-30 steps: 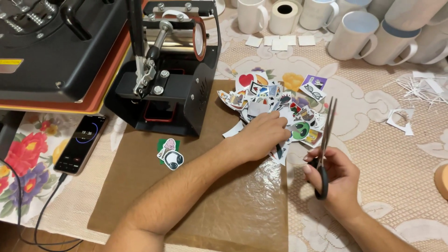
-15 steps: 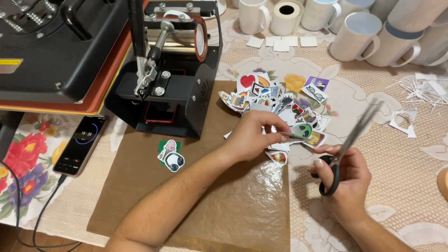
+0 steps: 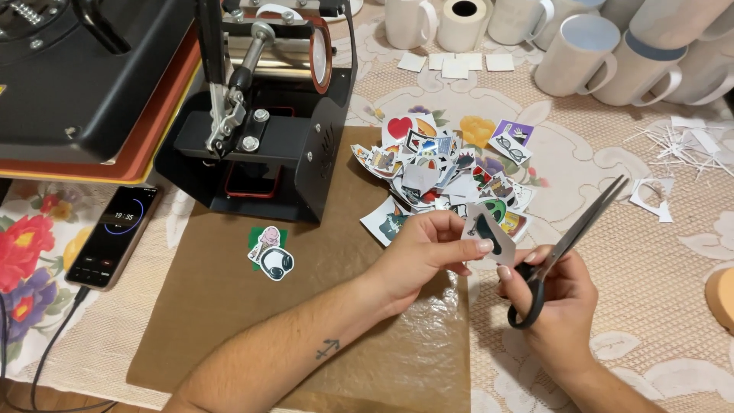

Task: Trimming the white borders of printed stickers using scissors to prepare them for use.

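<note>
Fingers of the left hand (image 3: 424,248) are pinched together on a small white sticker cut-out (image 3: 484,232), thumb tip on its lower face and fingertips behind its left edge, so it stands out to the right of them just above the brown baking sheet (image 3: 229,321). Just beside it, the right hand (image 3: 558,302) has its fingers curled closed through the black loops of scissors (image 3: 569,245), whose blades lie together and point up-right, away from the heap of stickers (image 3: 443,172).
</note>
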